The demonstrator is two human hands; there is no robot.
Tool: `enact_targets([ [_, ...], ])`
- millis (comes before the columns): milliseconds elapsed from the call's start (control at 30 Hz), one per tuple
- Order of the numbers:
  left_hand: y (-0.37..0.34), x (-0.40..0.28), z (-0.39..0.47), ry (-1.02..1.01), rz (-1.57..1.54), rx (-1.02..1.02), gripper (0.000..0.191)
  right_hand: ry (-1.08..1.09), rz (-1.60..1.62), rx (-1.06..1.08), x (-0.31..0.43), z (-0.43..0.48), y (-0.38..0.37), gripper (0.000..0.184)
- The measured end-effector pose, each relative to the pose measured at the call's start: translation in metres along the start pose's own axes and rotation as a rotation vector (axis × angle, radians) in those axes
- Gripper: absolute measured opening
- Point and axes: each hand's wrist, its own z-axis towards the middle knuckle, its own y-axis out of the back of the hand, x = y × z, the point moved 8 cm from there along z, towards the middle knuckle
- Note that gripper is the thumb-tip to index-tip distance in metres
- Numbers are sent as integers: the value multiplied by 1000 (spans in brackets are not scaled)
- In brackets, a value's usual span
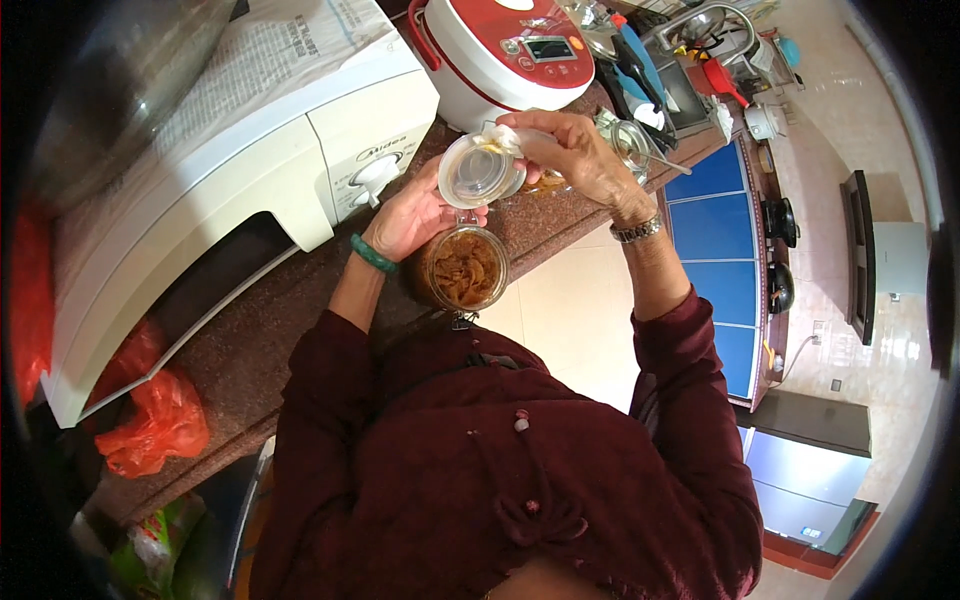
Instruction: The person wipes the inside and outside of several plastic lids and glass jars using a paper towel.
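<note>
Before me on the counter stands a clip-top glass jar (466,298) filled with brown, dried-looking pieces (463,268). Its round glass lid (474,176) with a clear seal is tipped up on the far side. My left hand (411,216) holds this lid by its edge, just beyond the jar's mouth. A crumpled white tissue (501,139) with yellowish stains is pinched in the fingers of my right hand (574,154). The tissue touches the lid's upper rim. Part of the lid's edge is hidden behind the fingers.
A white Midea microwave (375,120) stands to the left, a red-and-white rice cooker (517,67) beyond. Past my right hand are another glass jar (628,146) and a metal spoon handle (670,163). Red plastic bags (161,424) lie near the microwave. The counter's edge (547,251) runs diagonally.
</note>
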Motion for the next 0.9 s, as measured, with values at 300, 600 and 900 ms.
enact_targets([
  [300, -3, -2, -1, 17, 79, -8, 52, 151, -322, -138, -1, 7, 3, 23],
  [600, 6, 6, 2, 94, 129, -29, 51, 470, -664, -82, 38, 16, -32, 12],
  [900, 7, 8, 4, 30, -129, 110, 64, 413, -921, 95, 36, 18, -74, 14],
])
